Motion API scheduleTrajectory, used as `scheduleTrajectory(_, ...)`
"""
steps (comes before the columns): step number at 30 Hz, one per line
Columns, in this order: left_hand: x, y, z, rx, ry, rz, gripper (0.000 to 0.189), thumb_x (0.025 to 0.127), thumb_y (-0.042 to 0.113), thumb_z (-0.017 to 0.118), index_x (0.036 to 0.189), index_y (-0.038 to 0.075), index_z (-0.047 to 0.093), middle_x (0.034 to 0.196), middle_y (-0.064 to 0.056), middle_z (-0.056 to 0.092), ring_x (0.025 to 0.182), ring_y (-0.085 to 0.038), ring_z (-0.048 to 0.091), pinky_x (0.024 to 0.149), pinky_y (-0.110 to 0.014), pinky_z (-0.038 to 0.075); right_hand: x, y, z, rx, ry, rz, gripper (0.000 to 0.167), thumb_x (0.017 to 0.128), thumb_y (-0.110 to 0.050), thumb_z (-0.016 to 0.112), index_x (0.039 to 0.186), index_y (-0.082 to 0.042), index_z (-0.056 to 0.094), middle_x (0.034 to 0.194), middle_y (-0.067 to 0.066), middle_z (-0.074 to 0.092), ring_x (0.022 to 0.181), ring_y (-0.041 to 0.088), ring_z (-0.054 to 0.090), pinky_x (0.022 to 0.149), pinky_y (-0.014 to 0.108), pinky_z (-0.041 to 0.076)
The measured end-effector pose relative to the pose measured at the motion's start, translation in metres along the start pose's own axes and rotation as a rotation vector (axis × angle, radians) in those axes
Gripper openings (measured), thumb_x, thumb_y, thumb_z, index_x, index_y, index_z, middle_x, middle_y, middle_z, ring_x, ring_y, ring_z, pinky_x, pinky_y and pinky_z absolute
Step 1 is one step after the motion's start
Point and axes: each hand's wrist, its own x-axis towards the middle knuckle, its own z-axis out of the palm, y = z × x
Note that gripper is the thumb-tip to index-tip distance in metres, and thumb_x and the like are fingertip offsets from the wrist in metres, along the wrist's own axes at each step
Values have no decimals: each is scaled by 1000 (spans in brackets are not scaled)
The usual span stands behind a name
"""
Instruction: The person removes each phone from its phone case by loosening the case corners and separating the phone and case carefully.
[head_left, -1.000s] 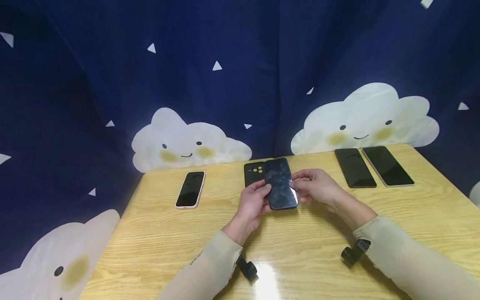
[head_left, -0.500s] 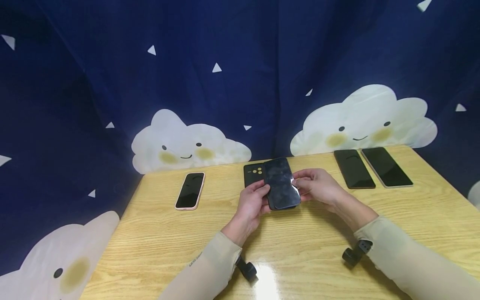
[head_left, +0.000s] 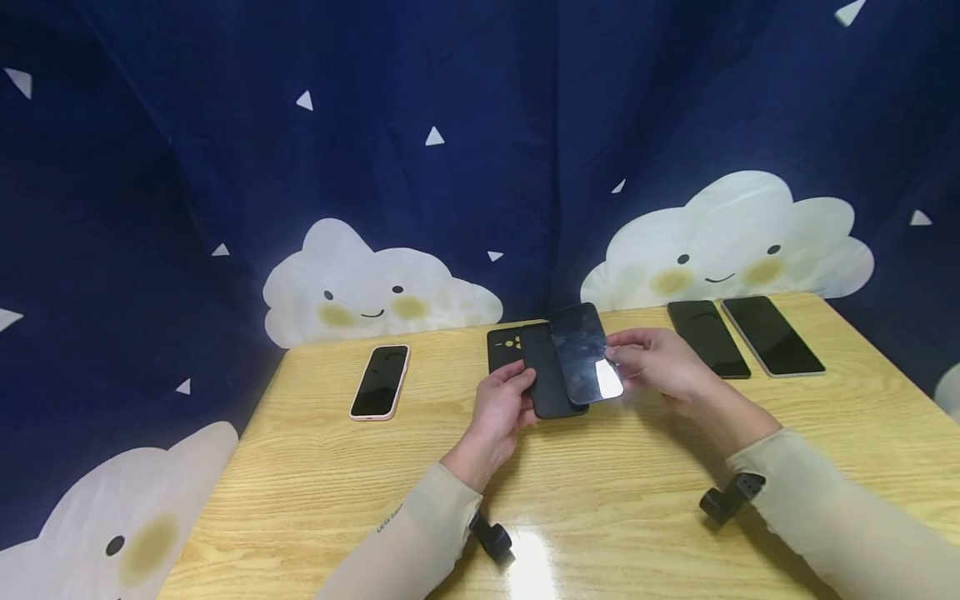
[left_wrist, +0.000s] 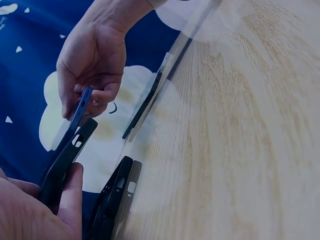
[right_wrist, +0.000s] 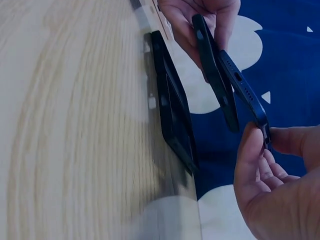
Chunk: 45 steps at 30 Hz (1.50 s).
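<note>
My left hand (head_left: 501, 400) grips a black phone case (head_left: 546, 387) by its left side, thumb on the inner face. In my right hand (head_left: 658, 360) a dark smartphone (head_left: 581, 350) is pinched at its right edge, its glossy screen up and reflecting light. The phone is tilted and overlaps the right part of the case in the head view. From the right wrist view, the phone's bottom end (right_wrist: 242, 85) with its charging port angles away from the held case (right_wrist: 212, 70). Behind them, another black phone case (head_left: 501, 348) with camera holes lies on the table, partly hidden.
A phone in a pink case (head_left: 381, 382) lies at the left on the wooden table (head_left: 315, 475). Two dark phones, one with a dark edge (head_left: 705, 333) and one with a silver edge (head_left: 772, 333), lie at the right back. A blue cloud-print curtain (head_left: 480, 183) hangs behind.
The smartphone has come out of the black case and moved right and up with my right hand, baring the case's inside. My left hand holds the case in nearly the same place.
</note>
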Motion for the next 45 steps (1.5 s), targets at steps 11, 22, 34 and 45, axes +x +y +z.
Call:
scheduleTrajectory(11, 1, 1, -1, 18, 24, 6, 38, 104, 14, 61, 139, 1, 59, 94, -8, 70, 63, -10, 63, 49, -22, 46, 10, 10, -34, -130, 94, 22, 45, 105, -22, 61, 138, 6, 55, 101, 3, 65, 82, 11, 62, 73, 31, 56)
scheduleTrajectory(22, 0, 2, 0, 11, 28, -4, 37, 103, 14, 61, 138, 3, 60, 91, -6, 69, 62, -10, 62, 49, -22, 45, 24, 24, -61, -209, 140, 48, 44, 105, -21, 60, 138, 8, 55, 100, 1, 67, 80, 11, 63, 66, 29, 53)
scheduleTrajectory(34, 0, 1, 0, 23, 35, 7, 38, 103, 14, 62, 139, 2, 60, 93, -7, 68, 62, -9, 60, 49, -22, 45, 36, 41, -90, -389, 146, 97, 46, 107, -27, 57, 138, 7, 56, 97, 8, 73, 92, 23, 66, 75, 34, 52)
scheduleTrajectory(45, -2, 2, 1, 33, 35, 5, 38, 103, 16, 62, 138, 3, 60, 93, -6, 68, 63, -9, 61, 49, -22, 46, 41, 49, -98, -487, 184, 105, 48, 104, -29, 61, 135, 8, 60, 124, 29, 65, 114, 44, 60, 102, 62, 45)
